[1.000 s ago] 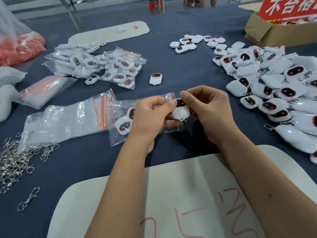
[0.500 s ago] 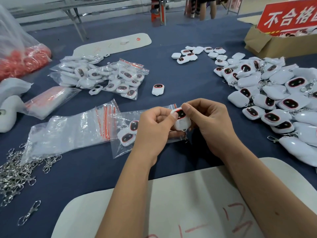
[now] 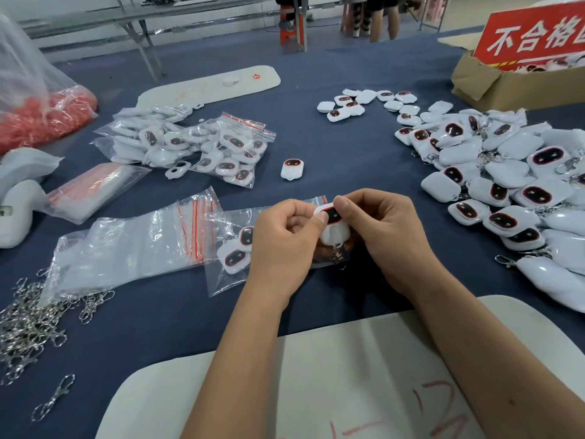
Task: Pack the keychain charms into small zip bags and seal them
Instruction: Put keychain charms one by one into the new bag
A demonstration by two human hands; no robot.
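Unmoved since earlier, both hands [image 3: 335, 236] pinch one charm [image 3: 332, 228] over bag [image 3: 228, 280]

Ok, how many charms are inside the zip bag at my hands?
2 visible in the zip bag: upper charm beside the left hand, lower charm just below it. The right hand, with the left, pinches a held charm at the opening. Others may be hidden.

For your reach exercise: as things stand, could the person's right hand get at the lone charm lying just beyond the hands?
Probably yes. The lone charm lies on bare cloth just beyond the right hand, with nothing between them; but that hand now holds another charm.
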